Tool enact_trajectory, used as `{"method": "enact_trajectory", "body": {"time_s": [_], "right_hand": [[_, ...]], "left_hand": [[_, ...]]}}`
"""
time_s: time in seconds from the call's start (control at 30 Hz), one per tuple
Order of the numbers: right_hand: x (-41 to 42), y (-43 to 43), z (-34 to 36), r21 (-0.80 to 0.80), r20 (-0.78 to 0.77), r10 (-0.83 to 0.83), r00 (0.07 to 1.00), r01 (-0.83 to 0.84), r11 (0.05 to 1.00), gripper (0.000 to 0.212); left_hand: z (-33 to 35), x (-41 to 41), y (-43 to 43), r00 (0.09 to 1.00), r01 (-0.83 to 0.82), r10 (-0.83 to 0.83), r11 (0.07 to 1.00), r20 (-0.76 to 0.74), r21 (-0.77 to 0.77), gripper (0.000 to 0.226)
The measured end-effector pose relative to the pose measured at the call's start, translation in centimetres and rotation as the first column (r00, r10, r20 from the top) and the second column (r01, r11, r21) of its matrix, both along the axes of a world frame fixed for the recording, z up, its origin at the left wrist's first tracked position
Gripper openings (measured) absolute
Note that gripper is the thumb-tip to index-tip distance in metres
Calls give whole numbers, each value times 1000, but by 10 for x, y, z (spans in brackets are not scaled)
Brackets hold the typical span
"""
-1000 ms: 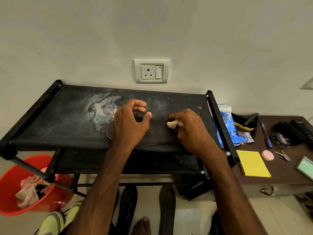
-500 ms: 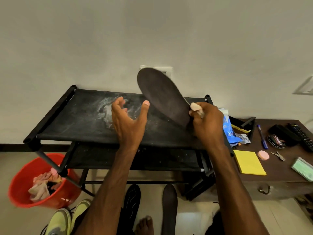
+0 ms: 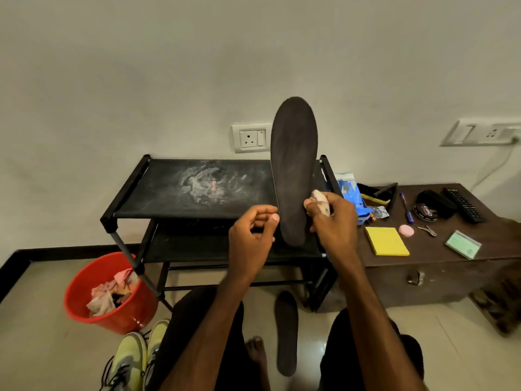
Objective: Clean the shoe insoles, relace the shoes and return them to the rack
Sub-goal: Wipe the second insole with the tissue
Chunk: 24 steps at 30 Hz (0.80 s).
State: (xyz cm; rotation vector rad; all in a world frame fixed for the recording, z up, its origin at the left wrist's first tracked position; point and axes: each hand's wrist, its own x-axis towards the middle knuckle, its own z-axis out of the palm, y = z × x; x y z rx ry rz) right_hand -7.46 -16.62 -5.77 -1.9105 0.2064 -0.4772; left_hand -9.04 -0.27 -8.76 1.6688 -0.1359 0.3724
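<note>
At lower left, a red bucket (image 3: 129, 314) holds crumpled rags (image 3: 108, 294), with yellow-green shoes (image 3: 131, 359) below it. At centre stands the black rack (image 3: 158, 193), its top smeared with powder. The left hand (image 3: 251, 235) is loosely curled and holds nothing. Just beside it, the right hand (image 3: 335, 221) grips the insole (image 3: 294, 165) upright together with a pale cloth wad (image 3: 321, 200), covering the rack's right end. A second insole (image 3: 286, 331) lies on the floor. At right, the brown surface (image 3: 439, 249) carries a yellow notepad (image 3: 386, 240).

the insole (image 3: 293, 165) is showing dark grey-brown. the black rack (image 3: 158, 193) is carrying a whitish powdery smear (image 3: 208, 183). at 7 o'clock, the red bucket (image 3: 124, 317) is showing pink and cream rags (image 3: 104, 299), the shoes (image 3: 129, 362) yellow-green. at 3 o'clock, a yellow pad (image 3: 386, 240) is lying on the brown worktop (image 3: 439, 249).
</note>
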Motion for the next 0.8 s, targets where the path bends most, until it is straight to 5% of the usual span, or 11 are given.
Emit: {"method": "enact_trajectory", "body": {"time_s": [0.57, 0.8], "right_hand": [[-120, 10, -49, -39, -298, 17, 954, -30, 999, 23], [-116, -4, -62, -129, -311, -89, 946, 51, 990, 11]], "left_hand": [[-47, -88, -3, 966, 38, 45, 950, -254, 311, 14], [-88, -88, 0, 780, 293, -57, 913, -623, 283, 26]]}}
